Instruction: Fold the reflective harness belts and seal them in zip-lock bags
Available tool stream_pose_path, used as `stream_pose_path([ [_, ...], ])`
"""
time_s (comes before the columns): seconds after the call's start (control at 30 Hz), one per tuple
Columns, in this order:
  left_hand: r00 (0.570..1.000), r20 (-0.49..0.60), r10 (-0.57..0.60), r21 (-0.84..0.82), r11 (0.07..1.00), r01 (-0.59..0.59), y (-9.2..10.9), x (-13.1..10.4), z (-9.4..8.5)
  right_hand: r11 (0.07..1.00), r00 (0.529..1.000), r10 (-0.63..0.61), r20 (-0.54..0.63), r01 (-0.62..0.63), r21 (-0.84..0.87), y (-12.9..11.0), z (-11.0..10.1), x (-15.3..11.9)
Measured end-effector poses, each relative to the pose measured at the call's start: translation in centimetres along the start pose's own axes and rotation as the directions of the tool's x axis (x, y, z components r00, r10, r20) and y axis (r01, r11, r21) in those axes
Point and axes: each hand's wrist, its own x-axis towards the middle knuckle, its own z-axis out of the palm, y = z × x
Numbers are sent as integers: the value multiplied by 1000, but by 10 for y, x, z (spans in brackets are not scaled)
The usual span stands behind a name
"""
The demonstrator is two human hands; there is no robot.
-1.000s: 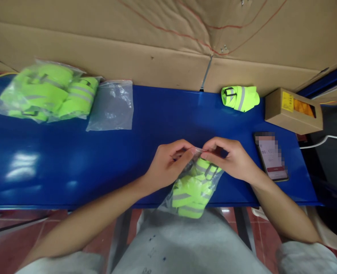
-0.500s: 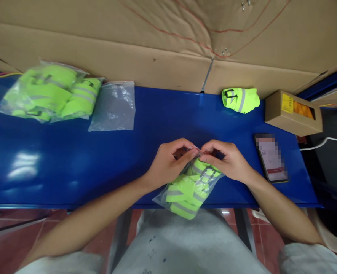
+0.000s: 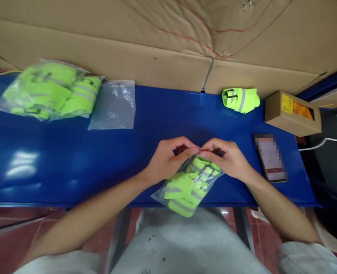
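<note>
Head view: a clear plastic bag with a red seam along its top [image 3: 160,195], packed with neon yellow-green fabric banded in grey [image 3: 180,188], is held aslant at the near edge of a glossy blue table [image 3: 171,110], its lower end overlapping the pale grey shirt [image 3: 185,243]; whether it touches the tabletop cannot be told. Glare blurs a dark buckle [image 3: 208,172] inside, and the fingers hide parts of the bag's top edge. The left hand [image 3: 166,161] and right hand [image 3: 230,159] each pinch that edge between thumb and forefinger, nearly meeting, palms turned inward, the other fingers curled and mostly hidden. Both forearms angle up from the lower corners, elbows bent, sleeves cut off by the frame. Right of the hands lies a black phone [image 3: 271,159], its screen pixelated and its writing unreadable. Behind it, a brown cardboard box [image 3: 282,118] bears a yellow label [image 3: 287,103] with dark characters too small to read; orange material shows through its cut-out. Just beside the box sits a neon yellow-green roll with grey bands [image 3: 244,101]. Far left, a flat clear bag [image 3: 113,108] adjoins bagged neon bundles [image 3: 50,91], whose overlapping plastic makes their number hard to tell. Small marks on the shirt are only partly visible.
</note>
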Motion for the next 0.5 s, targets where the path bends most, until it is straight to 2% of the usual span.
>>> stream_pose_path([
  [0.13,996,-81,-27,-69,997,22,-1,2,-1,999,999,36,-17,-36,9,1,-5,1],
  [0.33,997,-70,-28,-129,991,18,1,3,-1,997,996,64,-57,-62,48,-4,-7,-3],
  [0.43,997,-78,-17,-118,993,8,5,3,-6,993,996,86,-26,-84,85,-4,-12,1],
  [0.5,992,-124,-36,-121,992,21,8,4,-9,994,997,78,-7,-78,74,-4,-17,4],
])
